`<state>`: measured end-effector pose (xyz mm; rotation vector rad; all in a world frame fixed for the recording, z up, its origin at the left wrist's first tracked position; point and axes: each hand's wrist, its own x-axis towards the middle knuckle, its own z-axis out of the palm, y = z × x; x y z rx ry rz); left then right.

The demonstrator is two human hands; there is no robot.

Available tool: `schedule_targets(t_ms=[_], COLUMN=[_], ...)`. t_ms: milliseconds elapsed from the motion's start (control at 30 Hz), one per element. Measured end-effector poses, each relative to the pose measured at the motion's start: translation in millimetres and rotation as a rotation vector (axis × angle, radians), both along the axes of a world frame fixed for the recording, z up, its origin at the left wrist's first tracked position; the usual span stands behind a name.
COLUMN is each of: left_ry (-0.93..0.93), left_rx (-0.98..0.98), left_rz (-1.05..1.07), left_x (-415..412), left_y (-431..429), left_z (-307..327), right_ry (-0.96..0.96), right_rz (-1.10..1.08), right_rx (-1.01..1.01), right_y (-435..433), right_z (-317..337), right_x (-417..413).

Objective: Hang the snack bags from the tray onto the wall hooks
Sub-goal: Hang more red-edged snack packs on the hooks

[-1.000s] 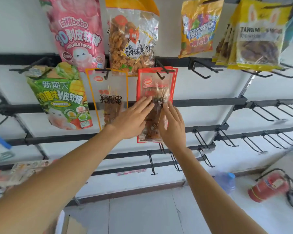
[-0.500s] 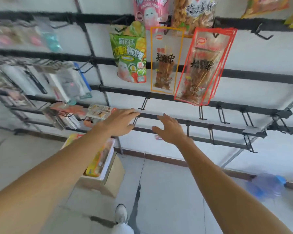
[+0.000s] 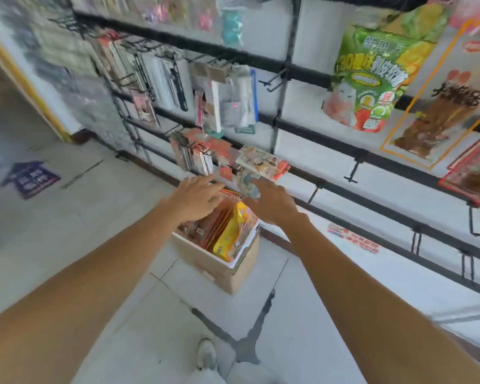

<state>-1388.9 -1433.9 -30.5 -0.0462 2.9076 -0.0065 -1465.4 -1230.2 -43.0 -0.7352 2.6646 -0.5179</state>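
White shoe (image 3: 207, 353) is logged nearest, on grey floor tile. Beyond it a cardboard box (image 3: 241, 275) is seen carrying the white tray (image 3: 244, 249). Snack bags (image 3: 227, 238) are stood on edge in the tray, packed face to face, with their top edges running away from the person toward the wall.

Left hand (image 3: 197, 199): fingers extended and spread, nothing held. It is placed directly over the red-edged bags; contact cannot be resolved through the blur.

Right hand (image 3: 273, 205): likewise spread and empty, over the tray's far corner, so the bags lie below it and to its left.

The left hand is judged nearer to the bags. A pinch across one top edge, fingers turned crosswise to that axis, is probably called for.

Farther off, beyond and to the right of the right hand, an empty wall hook (image 3: 354, 170) is noted. Above that, a green bag (image 3: 372, 81) is already hung.
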Motion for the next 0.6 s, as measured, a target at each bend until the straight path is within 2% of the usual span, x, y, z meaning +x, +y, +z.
schedule_targets(t_ms=[233,400,600], left_ry=[-0.091,-0.201,-0.245], left_rx=[0.032,0.105,0.135], left_rz=[0.083,0.112,0.08], left_x=[2,-10,-48], left_y=[-79,-105,-129], left_z=[-22,-44,-90], right_ry=[-0.022,-0.128,-0.219], right_rz=[0.057,0.057,0.074], right_rx=[0.064,0.059,0.089], right_y=[-80,-116,-150], right_z=[-24,-56,-108], right_x=[3,-8,-48])
